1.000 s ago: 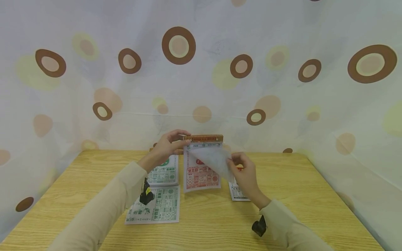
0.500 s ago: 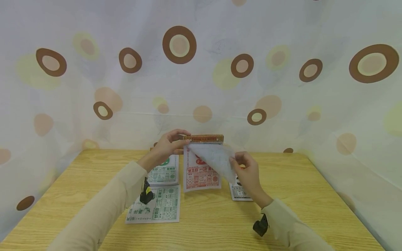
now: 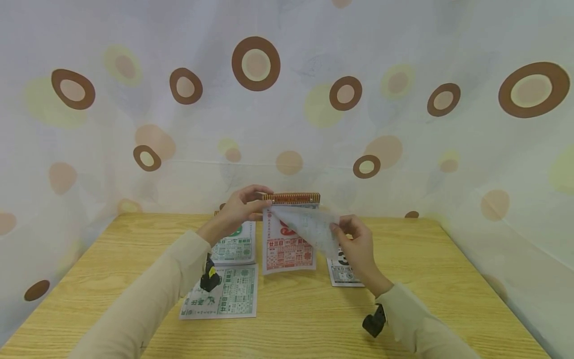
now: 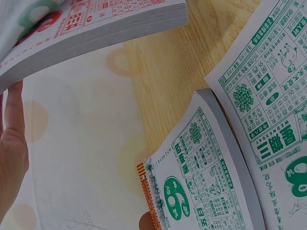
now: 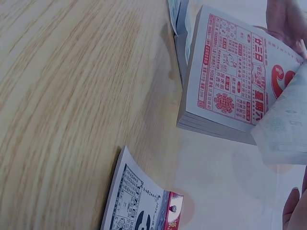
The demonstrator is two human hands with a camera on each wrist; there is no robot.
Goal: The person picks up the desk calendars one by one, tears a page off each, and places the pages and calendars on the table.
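A thick tear-off calendar (image 3: 289, 254) with red print stands raised above the table, its orange striped binding at the top. My left hand (image 3: 244, 207) grips the binding's left end between thumb and fingers. With thumb and fingertips, my right hand (image 3: 356, 244) pinches the lower corner of a thin top sheet (image 3: 316, 229) and pulls it out to the right. That sheet is folded diagonally across the page, its pale back showing. In the right wrist view, the red-printed page (image 5: 235, 72) beneath is partly bared and the thick page block shows.
Left on the wooden table (image 3: 305, 319) lies a green-printed calendar (image 3: 233, 247), with a loose green-printed sheet (image 3: 233, 294) in front of it. A black-printed calendar (image 3: 343, 274) lies right, partly behind my right hand. A dotted curtain (image 3: 287, 124) hangs behind.
My right hand has moved slightly right with the sheet's corner, baring more of the red number beneath. My left hand and the calendar have stayed almost still.
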